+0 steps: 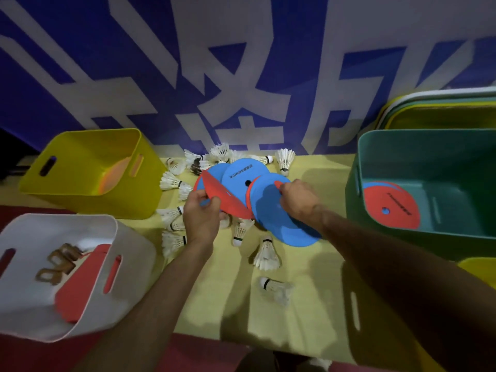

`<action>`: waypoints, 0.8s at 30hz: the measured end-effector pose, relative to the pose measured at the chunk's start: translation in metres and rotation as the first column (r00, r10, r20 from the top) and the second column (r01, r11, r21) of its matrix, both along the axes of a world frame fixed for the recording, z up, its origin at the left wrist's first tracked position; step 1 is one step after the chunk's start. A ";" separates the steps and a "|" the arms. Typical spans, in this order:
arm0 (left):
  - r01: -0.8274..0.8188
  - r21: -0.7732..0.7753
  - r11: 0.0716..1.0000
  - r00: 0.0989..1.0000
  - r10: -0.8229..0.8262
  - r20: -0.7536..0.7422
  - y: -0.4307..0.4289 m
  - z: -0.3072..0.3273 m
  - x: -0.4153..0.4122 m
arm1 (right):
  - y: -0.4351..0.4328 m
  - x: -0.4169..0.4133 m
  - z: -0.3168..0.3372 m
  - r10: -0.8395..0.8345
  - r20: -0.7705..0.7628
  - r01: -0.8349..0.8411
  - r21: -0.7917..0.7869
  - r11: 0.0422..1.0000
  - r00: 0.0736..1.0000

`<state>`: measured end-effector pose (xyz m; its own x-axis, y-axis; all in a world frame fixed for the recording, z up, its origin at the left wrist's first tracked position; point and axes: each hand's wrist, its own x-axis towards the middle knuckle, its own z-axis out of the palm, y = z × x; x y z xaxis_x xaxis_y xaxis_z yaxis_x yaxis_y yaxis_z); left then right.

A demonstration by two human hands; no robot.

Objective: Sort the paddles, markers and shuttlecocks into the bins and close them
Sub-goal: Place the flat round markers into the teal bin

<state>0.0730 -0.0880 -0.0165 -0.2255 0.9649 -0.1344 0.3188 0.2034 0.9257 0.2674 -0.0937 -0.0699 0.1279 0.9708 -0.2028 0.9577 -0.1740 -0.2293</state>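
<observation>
Several round flat markers, blue on one face and red on the other, lie overlapped at the middle of the yellow table (pixel 233 304). My left hand (pixel 202 216) grips a bent red marker (pixel 228 204) by its near edge. My right hand (pixel 298 198) pinches the red rim of a blue marker (pixel 281 224) lifted off the pile. Another blue marker (pixel 244 171) lies behind them. White feather shuttlecocks (pixel 265 255) are scattered around the pile. The green bin (pixel 429 232) on the right holds one red marker (pixel 394 208).
A yellow bin (pixel 88 194) at the back left holds an orange piece. A white bin (pixel 75 291) at the front left holds a red paddle and brown handles. Stacked lids (pixel 440 108) lean behind the green bin. A blue and white banner backs the table.
</observation>
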 end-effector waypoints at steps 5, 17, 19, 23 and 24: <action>0.005 0.021 1.000 0.966 -0.010 0.259 -0.018 0.029 0.033 | -0.012 0.029 0.083 0.183 0.113 -0.205 0.243 0.948 0.977; 0.083 -0.008 0.996 0.891 -0.071 0.449 -0.053 0.064 0.127 | -0.089 0.161 0.127 -0.168 -0.454 0.404 0.493 0.770 0.875; 0.122 -0.046 0.991 0.876 -0.085 0.474 -0.057 0.062 0.137 | -0.100 0.180 0.115 -0.261 -0.543 0.533 0.434 0.726 0.798; 0.207 -0.096 0.974 0.848 -0.130 0.515 -0.062 0.054 0.153 | -0.126 0.213 0.094 -0.439 -0.607 0.713 0.331 0.618 0.663; 0.220 -0.103 0.970 0.840 -0.135 0.525 -0.064 0.051 0.157 | -0.133 0.219 0.088 -0.467 -0.605 0.733 0.315 0.602 0.644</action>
<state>0.2299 -0.1521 0.0350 0.0896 0.9393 -0.3313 -0.1456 0.3414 0.9286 0.4869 -0.2264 0.0185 0.7502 0.6564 0.0804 0.4395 -0.4041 -0.8022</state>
